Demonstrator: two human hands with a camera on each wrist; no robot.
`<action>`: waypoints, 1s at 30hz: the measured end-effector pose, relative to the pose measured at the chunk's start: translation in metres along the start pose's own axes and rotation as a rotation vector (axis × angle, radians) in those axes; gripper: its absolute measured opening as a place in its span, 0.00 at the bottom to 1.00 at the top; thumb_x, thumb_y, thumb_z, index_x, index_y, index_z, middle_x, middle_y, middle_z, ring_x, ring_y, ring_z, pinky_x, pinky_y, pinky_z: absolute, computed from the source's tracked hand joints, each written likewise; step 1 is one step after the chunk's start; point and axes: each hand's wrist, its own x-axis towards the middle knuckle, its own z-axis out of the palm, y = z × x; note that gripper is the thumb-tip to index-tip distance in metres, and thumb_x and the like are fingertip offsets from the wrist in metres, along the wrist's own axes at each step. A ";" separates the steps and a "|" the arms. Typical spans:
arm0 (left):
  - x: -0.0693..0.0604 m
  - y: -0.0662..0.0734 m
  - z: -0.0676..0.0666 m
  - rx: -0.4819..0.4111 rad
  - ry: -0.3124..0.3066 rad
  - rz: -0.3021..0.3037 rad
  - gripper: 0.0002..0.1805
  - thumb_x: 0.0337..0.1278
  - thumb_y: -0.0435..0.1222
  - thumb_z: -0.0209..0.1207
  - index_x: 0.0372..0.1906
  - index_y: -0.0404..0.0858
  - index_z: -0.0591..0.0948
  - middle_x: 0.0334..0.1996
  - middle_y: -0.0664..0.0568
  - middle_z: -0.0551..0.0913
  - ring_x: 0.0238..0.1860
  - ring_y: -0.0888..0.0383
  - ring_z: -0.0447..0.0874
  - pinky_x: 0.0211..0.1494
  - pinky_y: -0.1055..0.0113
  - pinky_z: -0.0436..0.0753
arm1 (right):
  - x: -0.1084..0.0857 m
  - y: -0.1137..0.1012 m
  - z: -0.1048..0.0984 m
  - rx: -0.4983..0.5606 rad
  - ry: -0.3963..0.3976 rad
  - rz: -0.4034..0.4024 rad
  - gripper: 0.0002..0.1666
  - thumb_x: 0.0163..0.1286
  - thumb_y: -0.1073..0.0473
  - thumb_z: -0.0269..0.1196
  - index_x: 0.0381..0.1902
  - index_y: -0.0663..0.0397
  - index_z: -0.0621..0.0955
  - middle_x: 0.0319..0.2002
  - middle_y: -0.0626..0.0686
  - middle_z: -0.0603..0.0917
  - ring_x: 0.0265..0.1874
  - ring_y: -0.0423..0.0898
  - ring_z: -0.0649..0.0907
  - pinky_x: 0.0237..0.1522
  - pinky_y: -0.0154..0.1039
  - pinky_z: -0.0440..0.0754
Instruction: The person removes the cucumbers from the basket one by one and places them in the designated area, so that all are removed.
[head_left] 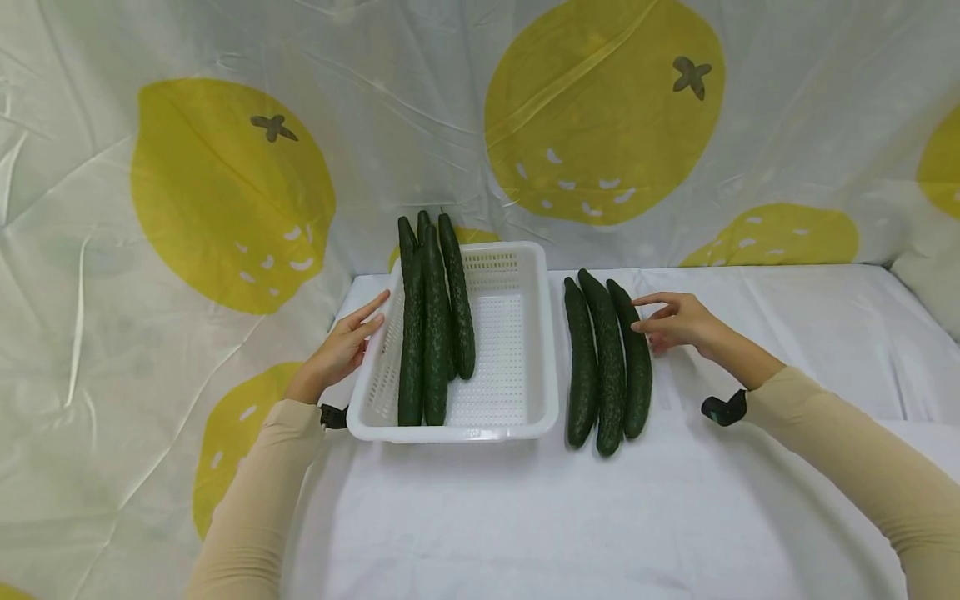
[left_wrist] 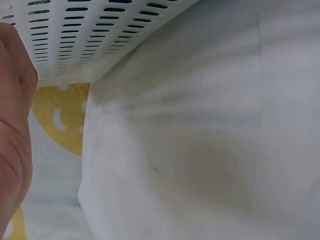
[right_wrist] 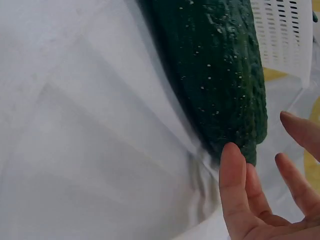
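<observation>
On the white tablecloth (head_left: 465, 517) stands a white perforated plastic basket (head_left: 487, 433), whose middle serves here as the clock's centre. Inside it, toward 9 o'clock, lie four cucumbers (head_left: 435, 333), one of them partly hidden under the others; their far ends rise above the rim toward 11 o'clock. At 9 o'clock the left hand (head_left: 345, 346) is at the outer wall, its fingers extended. At 3 o'clock three other cucumbers (head_left: 609, 367) lie side by side, almost parallel. On the 3 o'clock side of the outermost one is the right hand (head_left: 677, 323), with fingertips at its edge. The beige sleeves (head_left: 840, 458) come from 7 and 4 o'clock. Toward 12 o'clock, behind everything, hangs a white cloth (head_left: 412, 125) printed with big yellow lemons (head_left: 607, 108).
</observation>
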 end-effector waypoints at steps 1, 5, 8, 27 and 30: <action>0.000 0.000 0.000 0.000 0.000 -0.001 0.31 0.81 0.36 0.42 0.81 0.47 0.49 0.45 0.51 0.80 0.30 0.63 0.84 0.30 0.72 0.83 | 0.000 -0.002 -0.001 0.009 -0.002 -0.006 0.39 0.68 0.61 0.68 0.72 0.66 0.66 0.49 0.66 0.78 0.34 0.56 0.85 0.39 0.52 0.86; 0.000 0.000 -0.001 -0.001 -0.004 -0.002 0.31 0.81 0.36 0.42 0.81 0.48 0.49 0.48 0.50 0.80 0.33 0.61 0.86 0.33 0.70 0.84 | 0.001 -0.014 -0.006 0.029 -0.009 -0.041 0.39 0.68 0.62 0.68 0.73 0.65 0.66 0.50 0.66 0.77 0.38 0.56 0.85 0.41 0.50 0.86; 0.000 0.000 -0.002 0.004 -0.006 -0.002 0.31 0.81 0.36 0.42 0.81 0.48 0.49 0.47 0.50 0.80 0.33 0.61 0.86 0.32 0.70 0.84 | 0.003 -0.027 -0.008 0.043 -0.023 -0.079 0.37 0.68 0.62 0.68 0.72 0.63 0.67 0.50 0.64 0.79 0.40 0.56 0.86 0.42 0.49 0.86; 0.001 -0.001 -0.002 0.055 0.012 0.012 0.31 0.81 0.37 0.43 0.81 0.48 0.52 0.31 0.55 0.80 0.17 0.65 0.76 0.20 0.77 0.74 | 0.036 -0.111 0.026 0.204 -0.063 -0.191 0.32 0.69 0.65 0.66 0.70 0.60 0.71 0.47 0.57 0.82 0.40 0.52 0.86 0.50 0.53 0.82; 0.001 -0.002 -0.001 0.062 0.018 0.014 0.30 0.80 0.37 0.44 0.80 0.49 0.52 0.30 0.56 0.80 0.14 0.66 0.73 0.18 0.78 0.70 | 0.045 -0.119 0.037 0.226 -0.077 -0.196 0.32 0.69 0.66 0.66 0.69 0.60 0.71 0.47 0.57 0.82 0.40 0.52 0.85 0.49 0.52 0.83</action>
